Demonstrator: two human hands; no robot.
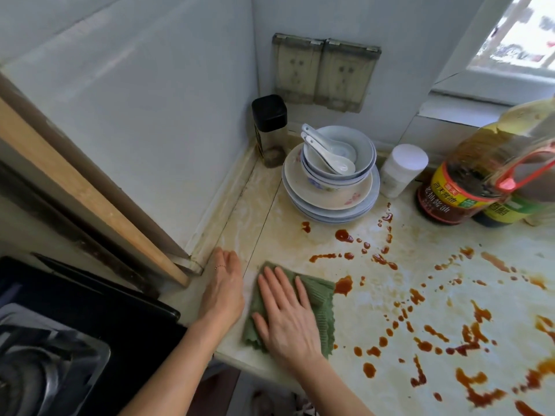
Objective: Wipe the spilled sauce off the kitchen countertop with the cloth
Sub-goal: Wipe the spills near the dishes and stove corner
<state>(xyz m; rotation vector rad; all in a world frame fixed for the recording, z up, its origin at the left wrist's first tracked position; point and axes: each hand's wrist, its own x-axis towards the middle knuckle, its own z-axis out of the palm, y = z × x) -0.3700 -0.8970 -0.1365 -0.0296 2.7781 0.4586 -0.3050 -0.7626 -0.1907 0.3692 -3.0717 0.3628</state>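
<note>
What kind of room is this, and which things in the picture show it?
Most likely a home kitchen. A stack of plates and bowls with ceramic spoons stands in the countertop corner, a soy sauce bottle stands near the window, and a stove top shows at lower left.

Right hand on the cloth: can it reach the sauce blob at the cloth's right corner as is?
Probably yes. The right hand presses flat on the cloth, the sauce blob sits at its far right edge, nothing standing between.
</note>
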